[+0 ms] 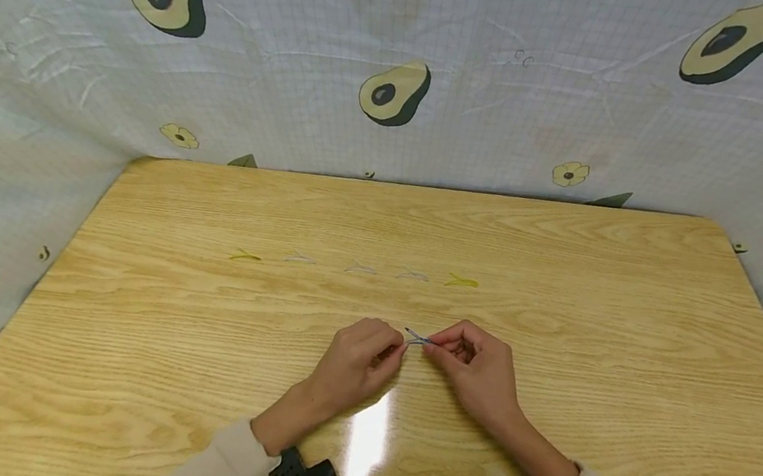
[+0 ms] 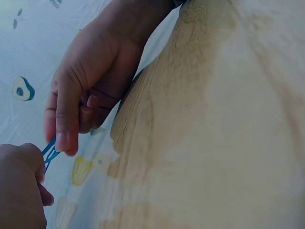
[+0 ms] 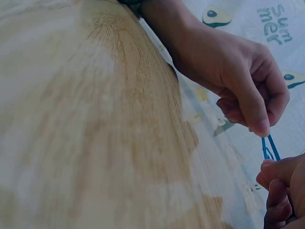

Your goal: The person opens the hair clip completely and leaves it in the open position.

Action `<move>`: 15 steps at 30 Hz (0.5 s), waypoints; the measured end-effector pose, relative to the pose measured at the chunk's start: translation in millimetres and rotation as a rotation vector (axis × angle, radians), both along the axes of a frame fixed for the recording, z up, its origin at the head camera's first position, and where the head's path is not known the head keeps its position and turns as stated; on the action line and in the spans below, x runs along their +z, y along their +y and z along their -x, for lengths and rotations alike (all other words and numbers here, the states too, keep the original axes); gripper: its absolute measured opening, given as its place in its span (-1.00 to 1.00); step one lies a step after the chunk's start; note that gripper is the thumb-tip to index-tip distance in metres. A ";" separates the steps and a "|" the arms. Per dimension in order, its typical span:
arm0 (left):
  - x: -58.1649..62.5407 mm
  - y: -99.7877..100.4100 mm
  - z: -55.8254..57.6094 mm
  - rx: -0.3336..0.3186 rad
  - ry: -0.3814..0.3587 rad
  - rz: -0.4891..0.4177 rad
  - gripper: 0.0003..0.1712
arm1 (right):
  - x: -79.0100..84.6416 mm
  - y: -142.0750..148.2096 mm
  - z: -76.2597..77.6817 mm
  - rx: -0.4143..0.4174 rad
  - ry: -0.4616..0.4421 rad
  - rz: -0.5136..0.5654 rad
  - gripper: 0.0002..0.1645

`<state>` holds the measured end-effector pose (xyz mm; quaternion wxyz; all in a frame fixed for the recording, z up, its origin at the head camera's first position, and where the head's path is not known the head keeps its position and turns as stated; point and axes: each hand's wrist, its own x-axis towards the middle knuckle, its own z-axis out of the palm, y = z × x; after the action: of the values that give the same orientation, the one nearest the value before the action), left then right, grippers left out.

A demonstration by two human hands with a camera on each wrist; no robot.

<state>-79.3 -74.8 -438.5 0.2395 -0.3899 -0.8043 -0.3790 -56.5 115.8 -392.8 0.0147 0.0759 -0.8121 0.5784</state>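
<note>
A thin blue twist tie (image 1: 418, 339), its strands crossing, is stretched between both hands above the table. My left hand (image 1: 362, 360) pinches one end; in the right wrist view the thumb and finger of that left hand (image 3: 238, 71) close on the blue strands (image 3: 269, 148). My right hand (image 1: 477, 365) grips the other end between thumb and forefinger, and in the left wrist view the right hand (image 2: 90, 81) appears across from the left hand (image 2: 19, 176). The fingertips cover both ends of the tie.
Beyond the hands lies a row of similar thin ties: a yellow one (image 1: 246, 256) at left, several pale ones (image 1: 361, 268) between, and another yellow one (image 1: 462, 282) at right. The wooden table (image 1: 149, 334) meets a hanging avocado-print cloth (image 1: 266, 70) at its back and sides.
</note>
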 end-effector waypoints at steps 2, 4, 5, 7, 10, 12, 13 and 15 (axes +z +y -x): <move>0.6 0.1 -0.2 0.001 -0.012 0.002 -0.86 | 0.5 0.2 0.0 -0.002 0.003 0.003 -0.94; 1.3 0.4 -0.4 0.001 -0.026 0.002 -0.87 | 0.8 0.5 -0.1 -0.004 0.008 0.006 -0.93; 1.6 0.6 -0.6 0.001 -0.034 0.001 -0.87 | 0.8 0.6 -0.1 -0.005 0.011 0.007 -0.93; 2.5 0.9 -0.9 0.001 -0.042 -0.001 -0.88 | 1.0 0.8 -0.3 -0.007 0.014 0.005 -0.94; 2.7 0.8 -1.7 -0.001 -0.052 -0.003 -0.88 | 1.3 0.8 -1.1 -0.007 0.015 -0.003 -0.94; 2.4 0.7 -2.0 -0.002 -0.050 -0.004 -0.89 | 1.8 0.7 -1.5 -0.007 0.014 -0.008 -0.94; 2.1 0.7 -2.0 -0.002 -0.054 -0.007 -0.89 | 2.1 0.6 -1.6 -0.007 0.015 -0.009 -0.94; 1.6 0.8 -1.8 -0.004 -0.057 -0.010 -0.89 | 2.9 0.4 -1.7 -0.010 0.016 -0.011 -0.94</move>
<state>-77.5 -74.0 -436.9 0.2178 -0.3793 -0.8083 -0.3942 -54.8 116.2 -389.9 0.0237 0.0768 -0.8153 0.5734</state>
